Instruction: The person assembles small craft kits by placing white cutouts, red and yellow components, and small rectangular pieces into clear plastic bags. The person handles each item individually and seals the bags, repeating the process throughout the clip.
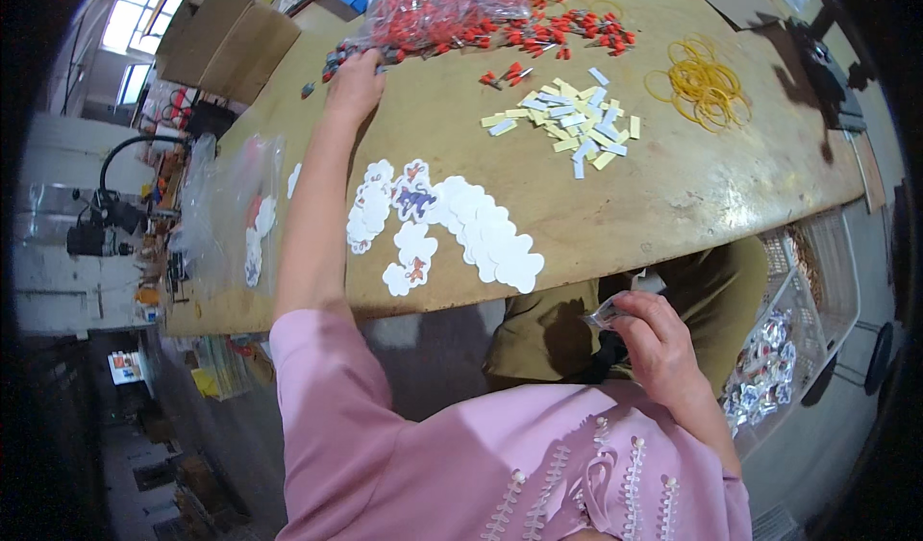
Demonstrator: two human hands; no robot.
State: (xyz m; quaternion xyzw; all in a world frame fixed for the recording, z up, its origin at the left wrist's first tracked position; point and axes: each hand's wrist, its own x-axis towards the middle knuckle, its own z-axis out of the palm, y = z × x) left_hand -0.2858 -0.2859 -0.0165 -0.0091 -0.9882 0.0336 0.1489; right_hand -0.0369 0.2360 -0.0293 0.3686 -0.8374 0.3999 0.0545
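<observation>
My left hand (356, 84) reaches to the far left of the table, its fingers bent down at a heap of small dark grey-blue pieces (333, 63). Whatever is between those fingertips is too small to make out. Close to my lap, my right hand (661, 341) is closed on a small clear plastic packet (604, 314), pinched between thumb and fingers. White cloud-shaped paper cutouts (486, 233) lie overlapping near the front edge. Several cutouts beside them show printed coloured figures (415, 200).
Small red-tipped pieces (548, 33) spill from a clear bag (423, 7) at the back. Yellow and white strips (577, 123) and yellow rubber bands (707, 84) lie to the right. A plastic bag (226, 224) is at left. A crate (836, 252) with shiny packets (764, 368) stands at lower right.
</observation>
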